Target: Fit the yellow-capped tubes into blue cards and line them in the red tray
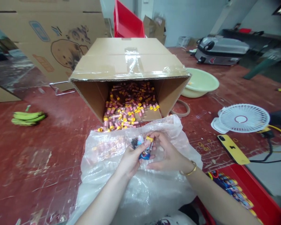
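Note:
My left hand [130, 158] pinches a small blue printed packet [145, 154], its thumb lying across the front. A small tube with a yellow cap [150, 138] sticks up at the packet's top right. My right hand [166, 152] curls around that side, fingertips on the tube near its cap and thumb lower down, apart from the packet. Both hands are over a translucent plastic sheet [140, 187]. Just beyond, many pink tubes with yellow caps [125, 115] spill from the open mouth of a cardboard box [131, 67] lying on its side.
On the red table [49, 150] are bananas [28, 118] at left, and a pale green basin [200, 82], tape roll [181, 108], white fan [243, 118] and yellow phone [233, 149] at right. A red crate [259, 187] at lower right holds blue packets [233, 187].

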`<action>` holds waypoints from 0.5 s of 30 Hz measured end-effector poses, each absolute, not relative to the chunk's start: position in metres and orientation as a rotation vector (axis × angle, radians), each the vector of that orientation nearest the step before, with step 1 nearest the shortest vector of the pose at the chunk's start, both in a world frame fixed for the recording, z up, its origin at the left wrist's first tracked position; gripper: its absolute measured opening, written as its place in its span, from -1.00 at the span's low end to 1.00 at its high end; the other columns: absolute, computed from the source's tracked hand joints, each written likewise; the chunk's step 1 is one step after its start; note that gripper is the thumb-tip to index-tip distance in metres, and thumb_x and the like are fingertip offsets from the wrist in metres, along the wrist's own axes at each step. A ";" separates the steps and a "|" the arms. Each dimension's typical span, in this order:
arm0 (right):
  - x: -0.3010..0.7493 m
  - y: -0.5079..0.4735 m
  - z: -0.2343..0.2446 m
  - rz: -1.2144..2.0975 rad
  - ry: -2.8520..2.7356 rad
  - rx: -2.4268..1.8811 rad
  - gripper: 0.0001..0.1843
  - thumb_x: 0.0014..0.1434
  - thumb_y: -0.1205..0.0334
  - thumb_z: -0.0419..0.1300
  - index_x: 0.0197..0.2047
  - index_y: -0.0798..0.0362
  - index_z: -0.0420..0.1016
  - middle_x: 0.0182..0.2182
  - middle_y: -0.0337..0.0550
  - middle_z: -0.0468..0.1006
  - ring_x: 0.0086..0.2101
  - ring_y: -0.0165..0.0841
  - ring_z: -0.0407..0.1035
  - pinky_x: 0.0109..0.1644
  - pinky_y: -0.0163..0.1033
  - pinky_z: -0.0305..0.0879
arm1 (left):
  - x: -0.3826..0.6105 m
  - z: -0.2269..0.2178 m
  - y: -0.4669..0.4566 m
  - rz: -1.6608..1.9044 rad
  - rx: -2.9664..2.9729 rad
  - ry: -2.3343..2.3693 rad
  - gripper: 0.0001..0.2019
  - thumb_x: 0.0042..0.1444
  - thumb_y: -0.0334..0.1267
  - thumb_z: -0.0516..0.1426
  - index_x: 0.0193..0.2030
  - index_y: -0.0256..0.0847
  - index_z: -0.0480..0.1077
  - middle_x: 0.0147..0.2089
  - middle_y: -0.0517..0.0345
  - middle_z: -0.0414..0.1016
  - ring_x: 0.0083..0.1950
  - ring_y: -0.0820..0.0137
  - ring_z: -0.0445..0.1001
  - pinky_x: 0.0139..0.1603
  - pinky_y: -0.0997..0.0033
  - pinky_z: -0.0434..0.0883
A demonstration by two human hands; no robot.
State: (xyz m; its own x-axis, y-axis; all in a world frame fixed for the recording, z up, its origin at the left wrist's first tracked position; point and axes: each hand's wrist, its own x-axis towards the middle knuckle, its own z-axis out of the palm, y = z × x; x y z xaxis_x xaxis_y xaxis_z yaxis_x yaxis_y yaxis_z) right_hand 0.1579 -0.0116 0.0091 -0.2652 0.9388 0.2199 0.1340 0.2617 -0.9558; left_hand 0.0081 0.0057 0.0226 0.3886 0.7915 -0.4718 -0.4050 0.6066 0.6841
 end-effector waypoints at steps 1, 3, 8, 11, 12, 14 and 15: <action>0.154 -0.016 0.007 1.039 -1.623 -1.057 -0.18 -0.24 0.20 0.48 0.03 -0.07 0.13 0.01 -0.06 0.29 0.00 -0.17 0.31 0.03 -0.04 0.36 | 0.010 0.023 0.006 0.804 0.515 0.874 -0.59 -0.19 -0.16 0.41 -0.20 -0.34 0.52 -0.35 0.00 0.60 -0.30 0.26 0.58 -0.33 0.40 0.52; 0.147 -0.021 0.003 0.946 -1.563 -1.155 -0.18 -0.21 0.27 0.44 0.05 -0.08 0.08 0.00 -0.06 0.28 -0.03 -0.18 0.33 -0.03 -0.07 0.40 | 0.012 0.022 0.006 0.796 0.523 0.851 -0.57 -0.18 -0.15 0.40 -0.17 -0.34 0.52 -0.37 0.01 0.60 -0.30 0.24 0.58 -0.29 0.35 0.53; 0.142 -0.025 -0.001 0.869 -1.494 -1.225 -0.32 -0.12 0.37 0.33 0.01 -0.08 0.08 -0.09 -0.10 0.32 -0.04 -0.21 0.33 -0.09 -0.14 0.40 | 0.013 0.015 0.002 0.803 0.594 0.781 -0.62 -0.12 -0.23 0.38 -0.14 -0.31 0.51 -0.32 0.03 0.61 -0.27 0.28 0.58 -0.17 0.36 0.49; 0.144 -0.025 -0.002 0.851 -1.505 -1.198 -0.32 -0.12 0.38 0.32 0.01 -0.07 0.07 -0.12 -0.12 0.32 -0.06 -0.22 0.33 -0.07 -0.14 0.38 | 0.013 0.014 0.000 0.827 0.599 0.784 -0.56 -0.13 -0.25 0.39 -0.07 -0.29 0.48 -0.31 0.06 0.61 -0.28 0.29 0.58 -0.18 0.35 0.48; 0.144 -0.026 -0.002 0.845 -1.508 -1.196 -0.32 -0.13 0.39 0.31 0.01 -0.07 0.06 -0.13 -0.12 0.32 -0.06 -0.22 0.33 -0.06 -0.14 0.38 | 0.013 0.015 0.000 0.828 0.592 0.794 -0.53 -0.14 -0.23 0.39 -0.04 -0.29 0.46 -0.33 0.06 0.61 -0.29 0.28 0.58 -0.19 0.34 0.48; 0.144 -0.026 -0.003 0.841 -1.516 -1.198 -0.31 -0.14 0.40 0.31 0.00 -0.07 0.06 -0.13 -0.12 0.31 -0.06 -0.22 0.32 -0.06 -0.13 0.37 | 0.015 0.015 -0.001 0.825 0.585 0.823 -0.49 -0.15 -0.21 0.39 -0.03 -0.31 0.46 -0.35 0.06 0.60 -0.33 0.28 0.57 -0.22 0.32 0.48; 0.143 -0.026 -0.003 0.842 -1.518 -1.198 -0.30 -0.15 0.40 0.32 0.00 -0.08 0.05 -0.12 -0.12 0.31 -0.05 -0.21 0.32 -0.05 -0.13 0.37 | 0.015 0.016 0.000 0.823 0.586 0.834 -0.49 -0.16 -0.20 0.40 -0.04 -0.31 0.46 -0.36 0.06 0.60 -0.36 0.29 0.57 -0.24 0.31 0.48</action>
State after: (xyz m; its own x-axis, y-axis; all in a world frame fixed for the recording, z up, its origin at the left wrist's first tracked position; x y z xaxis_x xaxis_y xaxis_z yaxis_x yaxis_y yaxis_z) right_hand 0.1431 -0.0257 -0.0026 -0.0246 0.9612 0.2747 0.2758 0.2706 -0.9223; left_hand 0.0149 -0.0004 0.0156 0.4063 0.8184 -0.4064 -0.3956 0.5585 0.7291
